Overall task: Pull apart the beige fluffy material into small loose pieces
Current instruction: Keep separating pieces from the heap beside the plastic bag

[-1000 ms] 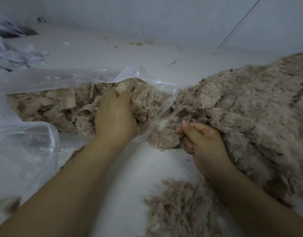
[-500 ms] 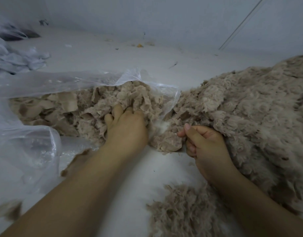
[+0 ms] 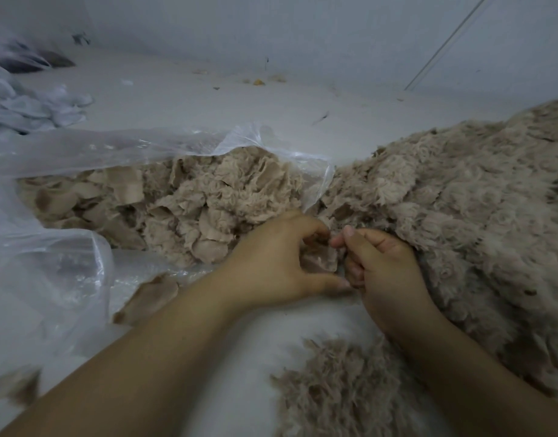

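A big heap of beige fluffy material (image 3: 460, 197) fills the right side. A small beige piece (image 3: 320, 261) at its near-left edge sits between my two hands. My left hand (image 3: 281, 263) curls its fingers and thumb around that piece from the left. My right hand (image 3: 378, 272) pinches the same piece from the right, thumb on top. Torn loose pieces (image 3: 208, 200) lie piled inside an open clear plastic bag (image 3: 82, 152) on the left. A flat tuft of the material (image 3: 340, 392) lies near me between my forearms.
The white floor (image 3: 208, 102) runs back to a pale wall. Crumpled white plastic (image 3: 32, 105) lies at the far left. One stray beige scrap (image 3: 148, 298) rests on the bag's near flap, another (image 3: 19, 389) at the lower left.
My left hand has come out of the bag's pile and moved right to meet my right hand at the small piece. My right hand has stayed almost in place.
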